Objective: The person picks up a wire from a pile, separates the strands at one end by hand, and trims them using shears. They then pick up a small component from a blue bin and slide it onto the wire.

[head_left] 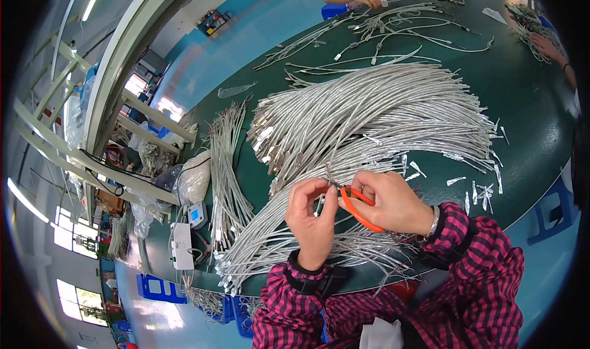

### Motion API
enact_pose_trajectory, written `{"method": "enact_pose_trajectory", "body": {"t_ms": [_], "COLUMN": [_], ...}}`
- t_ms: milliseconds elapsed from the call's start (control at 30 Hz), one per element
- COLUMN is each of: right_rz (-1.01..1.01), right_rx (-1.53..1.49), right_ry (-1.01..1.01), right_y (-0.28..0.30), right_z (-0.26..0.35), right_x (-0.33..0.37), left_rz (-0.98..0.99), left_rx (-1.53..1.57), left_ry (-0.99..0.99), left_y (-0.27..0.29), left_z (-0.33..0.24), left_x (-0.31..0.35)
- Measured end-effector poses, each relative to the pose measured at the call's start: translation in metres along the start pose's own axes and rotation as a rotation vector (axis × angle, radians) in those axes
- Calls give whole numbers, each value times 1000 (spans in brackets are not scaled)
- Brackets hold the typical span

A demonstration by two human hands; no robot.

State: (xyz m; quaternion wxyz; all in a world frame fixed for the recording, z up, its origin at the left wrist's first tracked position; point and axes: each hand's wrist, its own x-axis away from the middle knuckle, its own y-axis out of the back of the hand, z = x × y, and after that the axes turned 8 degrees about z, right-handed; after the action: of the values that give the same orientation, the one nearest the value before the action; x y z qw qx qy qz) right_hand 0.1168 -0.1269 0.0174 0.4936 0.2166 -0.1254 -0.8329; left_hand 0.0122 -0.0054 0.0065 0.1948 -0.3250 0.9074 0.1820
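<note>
Near the middle of the view, my left hand pinches the end of a thin silvery cable between thumb and fingers. Close against it, my right hand is closed around orange-handled pliers or cutters, whose jaws meet the cable end by my left fingertips. Just what the jaws grip is too small to make out. Beneath and beyond both hands lies a large heap of braided silvery cables, many with small metal connectors at their left ends. Another layer of such cables runs under my left wrist.
The cables rest on a dark green table. Cut foil scraps lie at right. A narrower cable bundle, a device with a blue screen and a white box are at left. Across the table, another person's hand handles cables.
</note>
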Motion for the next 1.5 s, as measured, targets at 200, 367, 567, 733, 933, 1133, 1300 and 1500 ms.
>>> {"method": "enact_pose_trajectory", "body": {"t_ms": [200,367,567,733,933,1133,1300,1500], "right_rz": [-46,-57,61,153,54,192,195,73], "right_rx": [100,101,-173,-273,-47,-418,-394,-106], "right_ry": [36,56,-86,-193,-58,-206,-227,-66], "right_y": [-2,-4,0,2,-2,-1,0,-4], "right_z": [3,0,-1,-1,-3,-9,-7,-8], "right_x": [0,1,-2,-4,-1,-5,-4,-3], "left_rz": [-32,-44,-32,-9,16,77,85,96], "left_rx": [-56,-4,147,221,141,249,377,262], "left_ry": [-59,-25,53,96,96,73,199,229], "left_y": [1,2,3,3,5,14,12,12], "left_z": [0,1,1,-1,0,6,7,-1], "left_x": [1,2,2,2,2,1,2,2]}}
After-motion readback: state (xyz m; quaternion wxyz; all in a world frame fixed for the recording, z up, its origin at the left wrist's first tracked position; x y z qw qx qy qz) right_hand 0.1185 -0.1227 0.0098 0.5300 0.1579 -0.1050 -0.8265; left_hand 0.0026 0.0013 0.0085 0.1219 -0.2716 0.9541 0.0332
